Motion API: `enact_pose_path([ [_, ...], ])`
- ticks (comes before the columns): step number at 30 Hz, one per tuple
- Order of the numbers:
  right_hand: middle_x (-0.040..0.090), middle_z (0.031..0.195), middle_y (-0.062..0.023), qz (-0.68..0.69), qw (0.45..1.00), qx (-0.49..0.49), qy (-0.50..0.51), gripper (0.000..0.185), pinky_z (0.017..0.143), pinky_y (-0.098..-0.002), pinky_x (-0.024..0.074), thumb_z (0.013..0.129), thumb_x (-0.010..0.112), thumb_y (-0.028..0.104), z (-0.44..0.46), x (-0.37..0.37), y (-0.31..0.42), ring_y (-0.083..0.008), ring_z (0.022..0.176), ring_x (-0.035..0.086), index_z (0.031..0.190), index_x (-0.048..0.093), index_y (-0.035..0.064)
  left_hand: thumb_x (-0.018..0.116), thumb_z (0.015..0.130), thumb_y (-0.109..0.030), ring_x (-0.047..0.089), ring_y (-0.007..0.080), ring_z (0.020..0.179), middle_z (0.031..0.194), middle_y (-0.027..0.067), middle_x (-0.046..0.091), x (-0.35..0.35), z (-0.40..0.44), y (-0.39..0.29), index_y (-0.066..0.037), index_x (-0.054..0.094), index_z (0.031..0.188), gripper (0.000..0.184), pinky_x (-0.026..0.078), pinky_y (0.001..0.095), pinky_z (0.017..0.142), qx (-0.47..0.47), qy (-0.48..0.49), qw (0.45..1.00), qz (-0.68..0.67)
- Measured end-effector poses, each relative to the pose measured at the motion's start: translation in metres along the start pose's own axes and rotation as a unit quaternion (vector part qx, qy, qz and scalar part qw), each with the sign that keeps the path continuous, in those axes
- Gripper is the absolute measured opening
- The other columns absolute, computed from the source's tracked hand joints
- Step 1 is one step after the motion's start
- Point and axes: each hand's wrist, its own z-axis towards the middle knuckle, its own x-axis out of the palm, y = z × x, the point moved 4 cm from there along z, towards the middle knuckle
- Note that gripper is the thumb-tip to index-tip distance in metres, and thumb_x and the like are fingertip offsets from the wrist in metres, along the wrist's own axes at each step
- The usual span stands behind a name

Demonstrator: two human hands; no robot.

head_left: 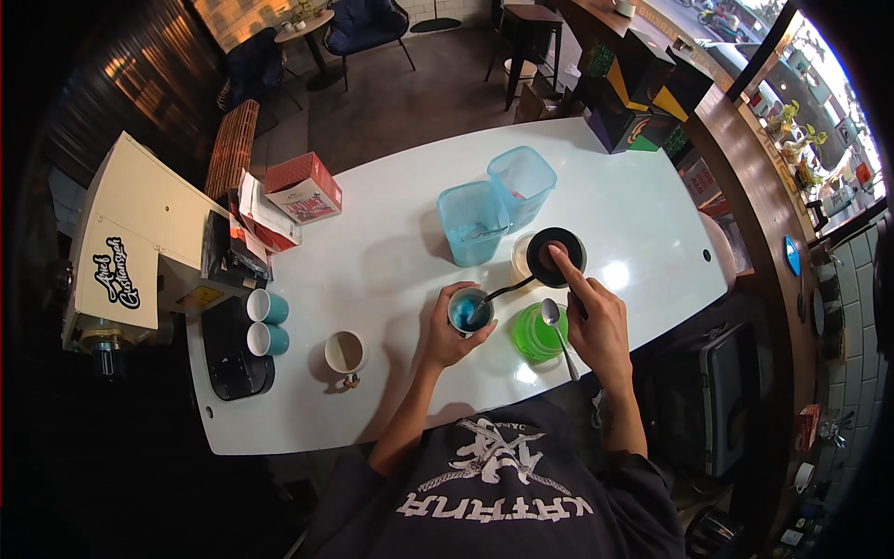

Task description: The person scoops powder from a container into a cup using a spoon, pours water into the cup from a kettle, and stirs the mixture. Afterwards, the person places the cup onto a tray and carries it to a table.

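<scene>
My left hand [451, 337] is wrapped round a small cup [463, 321] with something blue inside. My right hand [597, 326] is closed at the side of a black kettle [564, 238], index finger stretched over its top; the handle is mostly hidden. The kettle's thin curved spout [510, 289] reaches over the cup. Just left of my right hand is a bright green container [529, 337], with a metal spoon [562, 343] lying across it. A pale round item [522, 250] shows partly beneath the kettle.
Two blue translucent tubs [472, 244] stand beyond the cup. On the white table [391, 214] are a white mug [345, 352], two teal cups [268, 340], a red and white box [305, 190] and a cream machine [130, 228] at left. Dark boxes [622, 126] sit back right.
</scene>
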Motion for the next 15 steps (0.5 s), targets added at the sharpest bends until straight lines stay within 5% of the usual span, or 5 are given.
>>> enact_pose_path([
  [15, 0.059, 0.072, -0.0102, -0.004, 1.000, -0.007, -0.019, 0.085, 0.058, -0.0408, 0.0460, 0.079, 0.063, -0.008, -0.0047, -0.0033, 0.0030, -0.0257, 0.058, 0.058, 0.152, 0.047, 0.0318, 0.085, 0.074, -0.016, 0.064, 0.0190, 0.107, 0.119, 0.0114, 0.064, 0.0010, -0.0013, 0.0019, -0.001, 0.052, 0.127, 0.065, 0.051, 0.0340, 0.095, -0.035, -0.003, 0.998, -0.049],
])
